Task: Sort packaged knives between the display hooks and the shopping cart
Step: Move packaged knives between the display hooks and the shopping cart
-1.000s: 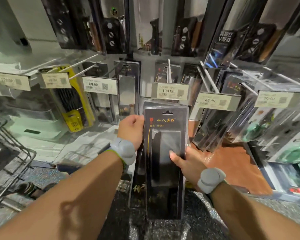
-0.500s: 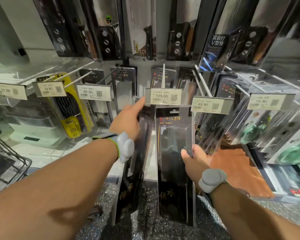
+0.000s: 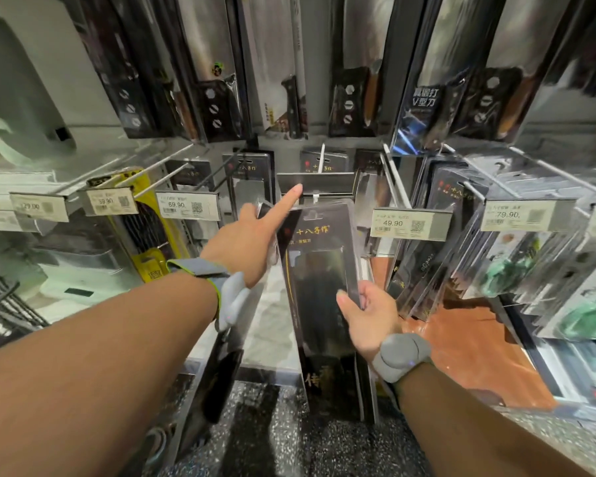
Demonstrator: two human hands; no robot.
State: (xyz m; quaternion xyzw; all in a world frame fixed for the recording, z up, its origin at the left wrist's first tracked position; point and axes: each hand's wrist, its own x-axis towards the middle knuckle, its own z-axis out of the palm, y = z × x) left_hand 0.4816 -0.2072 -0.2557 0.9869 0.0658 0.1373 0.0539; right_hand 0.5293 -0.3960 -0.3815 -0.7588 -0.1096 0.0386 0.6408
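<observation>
1. Your right hand (image 3: 369, 318) pinches the black packaged knife (image 3: 319, 287) at its right edge, about mid-height: thumb on the front face, fingers curled behind. The pack stands nearly upright, long axis vertical, top tipped slightly toward the display.

2. The hang hole at the pack's top sits just below and in front of the centre display hook (image 3: 320, 160), whose price tag holder (image 3: 315, 182) is tipped up so its face is not readable. Whether the hole has caught the hook tip cannot be told; the plastic rim blurs into the holder.

3. Your left hand (image 3: 245, 242) has its index finger straight, tip touching the lower left corner of the price tag holder. The other fingers curl round a second dark pack (image 3: 217, 383) that hangs below the wrist, mostly hidden by the forearm.

4. Key relation: the hook lies above and beyond the right-hand fingers, along the pack's long axis. The right hand is the one carrying the pack, so the lift is its job; the left index is nearer the hook and seems to be holding the tag holder out of the way.

5. Judgement: hanging step in hand, not yet done. Next move needs the hole lined up on the hook tip, then a push back along the rod.

6. Shopping cart (image 3: 0, 304) sits at the far left, well apart from both hands.
</observation>
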